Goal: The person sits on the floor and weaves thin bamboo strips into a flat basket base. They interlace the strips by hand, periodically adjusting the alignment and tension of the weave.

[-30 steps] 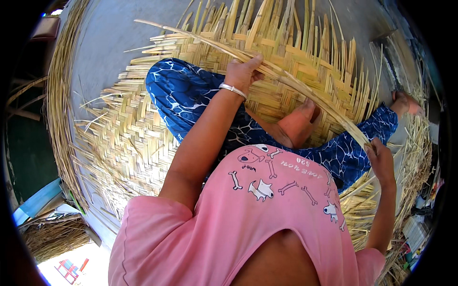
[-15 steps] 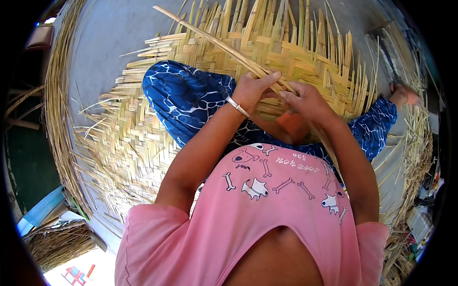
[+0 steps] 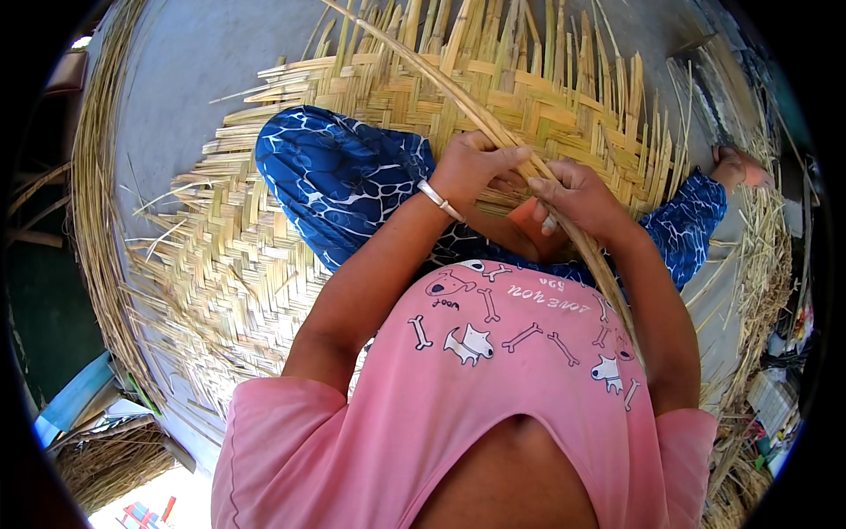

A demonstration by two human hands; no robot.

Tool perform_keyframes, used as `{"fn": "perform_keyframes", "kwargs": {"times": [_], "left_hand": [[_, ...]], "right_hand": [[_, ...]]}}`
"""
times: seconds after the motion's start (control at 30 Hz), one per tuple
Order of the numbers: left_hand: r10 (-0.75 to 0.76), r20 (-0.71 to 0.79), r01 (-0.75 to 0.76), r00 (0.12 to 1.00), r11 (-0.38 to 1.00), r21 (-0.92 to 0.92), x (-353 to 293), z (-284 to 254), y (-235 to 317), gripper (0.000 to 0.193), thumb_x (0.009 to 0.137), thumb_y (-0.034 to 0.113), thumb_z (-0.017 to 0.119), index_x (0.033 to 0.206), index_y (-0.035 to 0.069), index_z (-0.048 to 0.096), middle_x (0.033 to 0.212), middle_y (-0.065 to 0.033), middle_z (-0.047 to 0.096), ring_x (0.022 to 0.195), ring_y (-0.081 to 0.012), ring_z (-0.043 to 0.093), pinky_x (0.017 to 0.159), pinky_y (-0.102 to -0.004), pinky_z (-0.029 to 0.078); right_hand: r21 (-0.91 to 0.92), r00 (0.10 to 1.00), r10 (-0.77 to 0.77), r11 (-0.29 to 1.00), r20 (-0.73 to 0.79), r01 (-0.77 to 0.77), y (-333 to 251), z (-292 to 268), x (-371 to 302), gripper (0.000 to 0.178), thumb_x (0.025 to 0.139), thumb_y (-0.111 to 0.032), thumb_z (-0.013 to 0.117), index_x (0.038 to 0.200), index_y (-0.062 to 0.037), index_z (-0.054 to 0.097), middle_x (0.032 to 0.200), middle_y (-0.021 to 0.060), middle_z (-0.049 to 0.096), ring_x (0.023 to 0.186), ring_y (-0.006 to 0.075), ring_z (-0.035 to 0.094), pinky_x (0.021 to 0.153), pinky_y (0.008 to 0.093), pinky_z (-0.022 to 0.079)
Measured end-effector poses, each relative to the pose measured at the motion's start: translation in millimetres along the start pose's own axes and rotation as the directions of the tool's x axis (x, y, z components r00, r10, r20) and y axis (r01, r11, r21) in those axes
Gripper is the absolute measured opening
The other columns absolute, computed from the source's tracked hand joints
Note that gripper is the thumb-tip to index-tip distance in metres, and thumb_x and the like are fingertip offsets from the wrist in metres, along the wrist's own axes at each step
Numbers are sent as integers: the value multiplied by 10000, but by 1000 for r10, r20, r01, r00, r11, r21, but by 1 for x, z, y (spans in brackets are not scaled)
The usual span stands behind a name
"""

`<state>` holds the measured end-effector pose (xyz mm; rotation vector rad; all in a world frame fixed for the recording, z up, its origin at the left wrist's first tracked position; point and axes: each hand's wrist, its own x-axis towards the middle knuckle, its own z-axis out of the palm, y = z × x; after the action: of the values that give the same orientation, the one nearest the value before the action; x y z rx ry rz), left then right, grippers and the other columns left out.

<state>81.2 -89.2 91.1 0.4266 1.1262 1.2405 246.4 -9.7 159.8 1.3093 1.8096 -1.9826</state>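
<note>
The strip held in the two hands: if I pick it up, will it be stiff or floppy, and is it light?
The strip is probably springy, neither limp nor rigid: it runs past the left hand and right hand in one smooth, gentle curve. It is likely light for its length, since it looks narrow.

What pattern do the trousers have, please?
The trousers are blue with white, netlike lines, best seen in the head view.

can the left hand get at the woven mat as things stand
Probably yes: the woven mat spreads out just beyond the left hand, with open stretches of weave in view. That hand is gripping the long split stalk, though, so it may need freeing first.
</note>
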Motion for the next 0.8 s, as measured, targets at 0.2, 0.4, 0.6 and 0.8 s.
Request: {"fn": "perform_keyframes", "kwargs": {"times": [0.2, 0.4, 0.6, 0.8], "left_hand": [[-25, -35, 27, 999, 998, 48, -2, 1, 1, 287, 822, 245, 713, 935, -5, 632, 765, -90, 660, 614, -123, 643, 515, -215, 513], [-108, -35, 106, 994, 992, -72, 2, 5, -10, 299, 815, 255, 719, 947, 3, 625, 796, -82, 653, 609, -137, 639, 534, -239, 523], [-160, 67, 168, 985, 973, -159, 3, 3, -8, 229, 855, 208, 674, 1003, 43, 617, 865, -63, 664, 717, -121, 653, 625, -220, 528], [-75, 231, 135, 970, 957, -256, 0, -2, -4, 210, 865, 121, 645, 1046, 29, 593, 890, -66, 658, 754, -123, 648, 678, -224, 536]], "right_hand": [[-487, 926, -375, 818, -50, 305, 14, -2, -9, 223, 841, -216, 635, 879, -11, 557, 670, 148, 573, 588, 274, 591, 551, 361, 481], [-803, 860, -504, 543, -78, 245, 22, 2, -12, 229, 815, -208, 617, 898, -8, 543, 776, 238, 558, 737, 428, 547, 642, 458, 455], [-532, 955, -285, 822, -77, 203, 27, -4, -8, 240, 880, -231, 594, 969, -12, 549, 696, 119, 602, 594, 244, 605, 570, 335, 494], [223, 988, -24, 975, 156, -11, 17, -18, -12, 230, 931, -254, 553, 996, -34, 565, 717, 42, 612, 579, 80, 588, 540, 204, 511]]}}
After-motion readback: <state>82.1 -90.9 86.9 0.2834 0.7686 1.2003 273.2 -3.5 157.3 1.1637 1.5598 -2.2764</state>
